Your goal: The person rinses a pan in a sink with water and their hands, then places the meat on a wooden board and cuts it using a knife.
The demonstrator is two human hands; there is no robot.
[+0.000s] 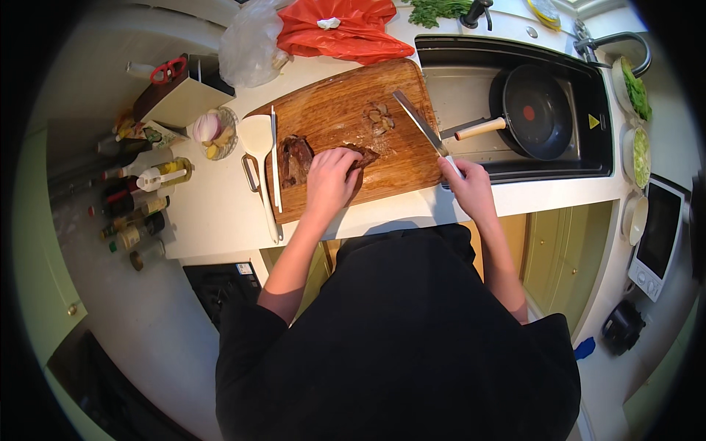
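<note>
On the wooden cutting board (325, 110), my left hand (332, 176) rests with its fingers on a piece of dark meat (364, 156); whether they grip it is hard to tell. A larger chunk of dark meat (295, 160) lies just left of that hand. My right hand (469, 184) holds a kitchen knife (420, 122) by its white handle, the blade angled up and left over the board's right side. Small sliced pieces (380, 117) lie near the blade. A cream spatula (258, 138) and white chopsticks (276, 165) rest along the board's left edge, beside a peeler (249, 172).
Right of the board, a frying pan (538, 113) sits in the black sink (452, 93). A red plastic bag (342, 30) and a clear bag (251, 44) lie behind the board. At left stand a glass bowl with onion (207, 128), a knife block (185, 91) and several bottles.
</note>
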